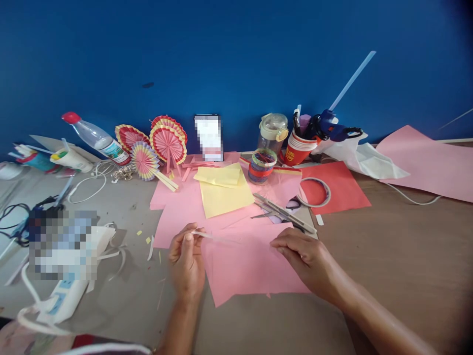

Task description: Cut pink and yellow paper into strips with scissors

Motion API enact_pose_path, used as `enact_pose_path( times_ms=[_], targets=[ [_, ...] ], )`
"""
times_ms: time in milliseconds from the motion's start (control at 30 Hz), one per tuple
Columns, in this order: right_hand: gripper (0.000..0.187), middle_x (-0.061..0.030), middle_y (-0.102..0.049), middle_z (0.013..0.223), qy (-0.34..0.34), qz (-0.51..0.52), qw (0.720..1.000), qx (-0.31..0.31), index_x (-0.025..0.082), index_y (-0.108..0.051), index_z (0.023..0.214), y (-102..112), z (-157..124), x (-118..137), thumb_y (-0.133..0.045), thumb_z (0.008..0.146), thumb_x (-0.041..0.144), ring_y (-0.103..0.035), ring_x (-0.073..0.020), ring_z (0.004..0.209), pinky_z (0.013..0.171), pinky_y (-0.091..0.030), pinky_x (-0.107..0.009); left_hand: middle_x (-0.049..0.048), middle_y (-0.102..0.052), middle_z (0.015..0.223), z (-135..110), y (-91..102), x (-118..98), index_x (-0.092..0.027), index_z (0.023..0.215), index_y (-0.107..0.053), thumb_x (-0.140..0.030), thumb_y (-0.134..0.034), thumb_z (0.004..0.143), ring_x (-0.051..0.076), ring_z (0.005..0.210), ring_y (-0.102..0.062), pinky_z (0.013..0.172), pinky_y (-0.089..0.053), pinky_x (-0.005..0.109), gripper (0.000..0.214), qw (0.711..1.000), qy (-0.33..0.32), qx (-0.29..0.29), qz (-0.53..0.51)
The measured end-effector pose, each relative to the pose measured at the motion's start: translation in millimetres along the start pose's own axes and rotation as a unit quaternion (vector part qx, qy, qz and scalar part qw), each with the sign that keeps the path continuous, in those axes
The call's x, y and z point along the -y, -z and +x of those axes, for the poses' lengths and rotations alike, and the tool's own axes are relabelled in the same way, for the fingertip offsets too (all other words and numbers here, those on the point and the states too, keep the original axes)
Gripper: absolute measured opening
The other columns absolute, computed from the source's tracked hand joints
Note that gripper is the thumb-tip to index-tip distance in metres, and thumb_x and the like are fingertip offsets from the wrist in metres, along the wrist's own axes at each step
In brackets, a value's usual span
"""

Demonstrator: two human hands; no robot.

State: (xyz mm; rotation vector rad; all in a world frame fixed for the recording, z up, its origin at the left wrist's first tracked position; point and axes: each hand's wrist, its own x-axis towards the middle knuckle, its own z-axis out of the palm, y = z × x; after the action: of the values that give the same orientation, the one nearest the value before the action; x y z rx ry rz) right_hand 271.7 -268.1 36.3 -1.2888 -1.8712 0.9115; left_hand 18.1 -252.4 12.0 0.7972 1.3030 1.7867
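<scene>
My left hand [188,264] pinches one end of a thin whitish strip [214,237] between thumb and fingers. The strip stretches to the right over a sheet of pink paper [254,271] and fades from sight partway across. My right hand [306,251] is over the sheet's right side with thumb and fingers pressed together; whatever they may hold is too small to make out. Just beyond it lie a utility knife [284,213] and a pair of scissors [264,215], partly covering one another. Yellow paper [225,195] rests on more pink sheets behind.
Folded paper fans [168,140], a phone [210,138], a lidded jar [272,130] and a red cup of tools [298,148] line the blue wall. A tape roll [328,197] lies on red paper [349,190]. At left are a power strip [68,291] and cables.
</scene>
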Motion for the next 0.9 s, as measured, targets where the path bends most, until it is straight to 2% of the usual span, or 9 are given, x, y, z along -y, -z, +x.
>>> enact_pose_path(
  times_ms=[67,133,300,467,600,700,800,900],
  targets=[
    [0.023,-0.0058,-0.064,0.083,0.002,0.007,1.0,0.002,0.022,-0.064,0.09,1.4,-0.5,0.4,-0.042,0.093,0.021,-0.061,-0.0171,0.076,0.065,-0.049,-0.029,-0.0003,-0.066,0.089,3.8,1.1,-0.5,-0.022,0.081,-0.062,-0.03,-0.068,0.078,0.011,0.074,-0.063,0.072,-0.053,0.03,0.01,1.0,0.014,0.005,-0.02],
    [0.022,-0.0058,-0.064,0.083,-0.003,0.013,1.0,0.002,0.023,-0.064,0.09,3.0,-1.1,0.3,-0.042,0.093,0.022,-0.061,-0.0177,0.078,0.068,-0.049,-0.03,0.0,-0.065,0.085,6.4,4.0,-0.9,-0.021,0.081,-0.061,-0.031,-0.068,0.078,0.011,0.071,-0.062,0.071,-0.054,0.029,0.012,1.0,0.014,0.023,0.004],
    [0.02,-0.0052,-0.064,0.083,-0.01,0.021,1.0,0.005,0.023,-0.065,0.092,5.8,-1.6,-1.3,-0.044,0.092,0.022,-0.061,-0.018,0.079,0.068,-0.049,-0.03,0.0032,-0.065,0.088,6.6,14.6,-2.0,-0.021,0.093,-0.064,-0.037,-0.059,0.085,0.015,0.084,-0.063,0.081,-0.052,0.033,0.018,0.984,-0.062,0.029,0.165],
    [0.021,-0.0048,-0.063,0.085,-0.013,0.021,1.0,0.011,0.023,-0.065,0.092,7.5,-1.4,-5.2,-0.044,0.092,0.021,-0.06,-0.0172,0.08,0.07,-0.048,-0.029,0.0057,-0.066,0.099,11.3,22.9,-1.2,-0.024,0.095,-0.069,-0.036,-0.054,0.087,0.021,0.098,-0.059,0.085,-0.049,0.034,0.02,0.909,-0.134,0.154,0.362],
    [0.02,-0.0047,-0.063,0.084,0.004,0.019,1.0,0.012,0.023,-0.064,0.091,7.9,-0.5,-3.5,-0.044,0.092,0.019,-0.06,-0.0163,0.078,0.068,-0.047,-0.028,0.0061,-0.064,0.1,13.9,21.3,5.2,-0.028,0.102,-0.071,-0.028,-0.051,0.087,0.024,0.1,-0.055,0.088,-0.044,0.04,0.025,0.835,-0.194,0.209,0.472],
    [0.021,-0.0053,-0.063,0.083,0.026,0.015,0.999,0.014,0.023,-0.065,0.092,7.9,0.1,0.6,-0.044,0.092,0.019,-0.06,-0.0161,0.075,0.064,-0.048,-0.028,0.0054,-0.063,0.105,10.8,16.3,9.5,-0.033,0.106,-0.07,-0.019,-0.049,0.085,0.025,0.102,-0.052,0.09,-0.039,0.043,0.032,0.785,-0.211,0.254,0.524],
    [0.023,-0.0058,-0.062,0.084,0.046,0.014,0.999,0.017,0.024,-0.065,0.095,8.4,-0.3,3.9,-0.043,0.093,0.019,-0.06,-0.0161,0.075,0.063,-0.049,-0.028,0.0047,-0.061,0.107,7.0,11.5,10.5,-0.036,0.103,-0.07,-0.014,-0.049,0.084,0.025,0.102,-0.05,0.087,-0.038,0.043,0.036,0.76,-0.205,0.286,0.547],
    [0.023,-0.0059,-0.062,0.084,0.074,0.014,0.997,0.013,0.024,-0.064,0.098,9.4,-1.2,5.8,-0.043,0.092,0.016,-0.059,-0.0156,0.076,0.064,-0.049,-0.027,0.005,-0.059,0.11,6.0,9.3,8.6,-0.032,0.093,-0.071,-0.016,-0.051,0.083,0.026,0.106,-0.049,0.089,-0.037,0.044,0.027,0.76,-0.203,0.286,0.548]
  ],
)
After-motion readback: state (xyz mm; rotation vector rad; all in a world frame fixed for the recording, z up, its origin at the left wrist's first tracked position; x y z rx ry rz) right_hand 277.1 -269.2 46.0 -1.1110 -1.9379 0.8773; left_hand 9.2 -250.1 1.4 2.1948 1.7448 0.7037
